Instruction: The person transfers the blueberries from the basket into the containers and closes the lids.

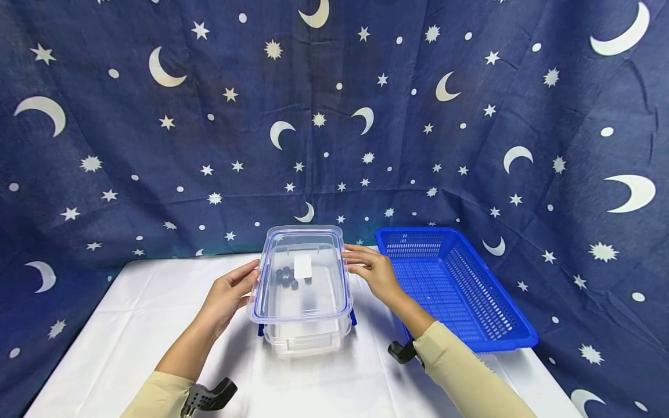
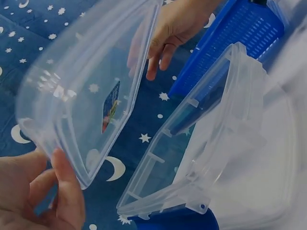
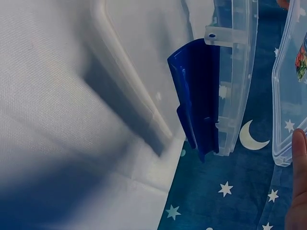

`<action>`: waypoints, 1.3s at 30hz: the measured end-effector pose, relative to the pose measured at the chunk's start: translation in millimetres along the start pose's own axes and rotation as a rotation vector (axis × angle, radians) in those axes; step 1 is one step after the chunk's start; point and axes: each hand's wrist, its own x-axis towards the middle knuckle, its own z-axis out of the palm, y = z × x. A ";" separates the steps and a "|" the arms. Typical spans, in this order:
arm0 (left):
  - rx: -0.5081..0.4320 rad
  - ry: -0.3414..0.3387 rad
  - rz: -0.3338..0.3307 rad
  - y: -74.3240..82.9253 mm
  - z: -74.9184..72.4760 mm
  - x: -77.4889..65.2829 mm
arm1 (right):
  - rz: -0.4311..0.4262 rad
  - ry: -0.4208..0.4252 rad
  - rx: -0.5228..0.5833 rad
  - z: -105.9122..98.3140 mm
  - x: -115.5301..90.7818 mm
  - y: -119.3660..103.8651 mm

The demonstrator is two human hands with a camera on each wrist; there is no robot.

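Note:
A clear plastic lid [image 1: 326, 302] with a blue seal and a pale label [image 1: 302, 266] is held over a clear food container [image 1: 308, 343]. My left hand [image 1: 230, 293] pinches its left edge between thumb and fingers. At the opposite edge, my right hand [image 1: 373, 273] grips it with fingertips along the rim. In the left wrist view a gap separates the lid [image 2: 81, 96] from the container's rim [image 2: 144, 184]. Several small dark round pieces [image 1: 286, 277] show through the lid. A blue side latch [image 3: 194, 96] hangs folded down in the right wrist view.
To the right, a blue perforated plastic basket [image 1: 455, 290] stands on the white-clothed table [image 1: 151, 302], close to my right forearm. A dark blue curtain [image 1: 235, 145] with moons and stars hangs behind the table.

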 end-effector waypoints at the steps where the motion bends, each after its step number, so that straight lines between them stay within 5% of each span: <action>1: 0.010 -0.005 0.021 -0.1 -0.1 0.3 | 0.002 0.000 0.006 -0.7 -0.1 -4.6; 7: 0.106 -0.017 0.145 -2.7 -1.0 0.7 | 0.033 -0.016 0.031 -5.6 -2.0 -32.5; 15: 0.202 0.083 0.249 -6.2 1.4 2.7 | 0.071 0.005 0.044 -4.7 -2.9 -36.0; 23: 0.176 0.161 0.262 -10.8 6.0 5.3 | 0.097 0.019 0.099 -2.3 -3.1 -35.1; 39: 0.056 0.190 0.254 -9.9 10.5 8.3 | 0.134 0.067 0.109 0.2 -4.2 -38.5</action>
